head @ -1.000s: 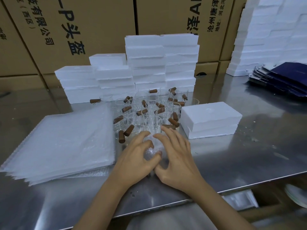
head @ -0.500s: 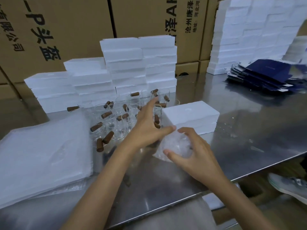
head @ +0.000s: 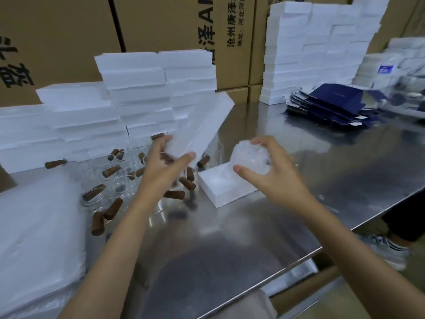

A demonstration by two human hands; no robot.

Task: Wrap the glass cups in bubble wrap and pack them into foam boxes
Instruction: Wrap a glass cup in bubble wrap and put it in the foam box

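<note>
From the head camera, my left hand (head: 164, 162) has its fingers and thumb curled round the lower end of the foam lid (head: 202, 125), which I hold tilted up and away over the cluster of bare glass cups (head: 119, 180) with their brown corks. My right hand (head: 262, 164) is wrapped round the bubble-wrapped cup (head: 250, 157), thumb underneath and fingers over the top, holding it just above the open foam box base (head: 220, 187) on the steel table (head: 299, 180). I cannot see into the base's cavity from here, so I would be seating the bundle partly by feel, and if the wrap bunches on one side it may ride on the rim instead of dropping in; closing the lid on it then could crack the foam or stress the glass. The wrap seems held shut only by my grip, so loosening my fingers too early could let it spring open. The lid worries me more: its low end hangs right over the unwrapped cups, and a careless swing back could knock one over or send it rolling into its neighbours. The stack of bubble wrap sheets (head: 39, 226) lies well to my left, and the foam box stacks (head: 142, 93) stand behind the cups.
</note>
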